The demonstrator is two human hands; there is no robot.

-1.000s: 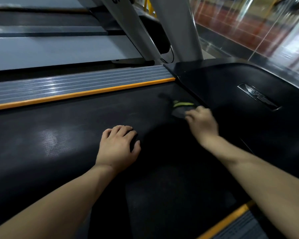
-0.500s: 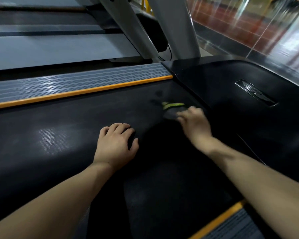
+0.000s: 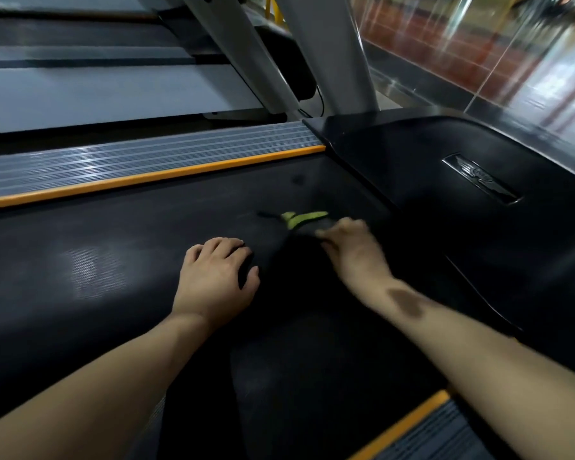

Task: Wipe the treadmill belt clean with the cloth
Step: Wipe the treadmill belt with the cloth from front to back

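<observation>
Right hand, blurred, fingers curled over dark cloth with yellow-green edge, pressed on black textured treadmill belt near glossy black motor cover. Left hand rested flat on belt, fingers relaxed, holding nothing.

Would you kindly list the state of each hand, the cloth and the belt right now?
Left hand: flat on the belt, fingers slightly bent, holding nothing.
Right hand: pressing on the cloth, blurred.
Cloth: dark with a green edge, lying on the belt.
Treadmill belt: black, with dull patches.
</observation>
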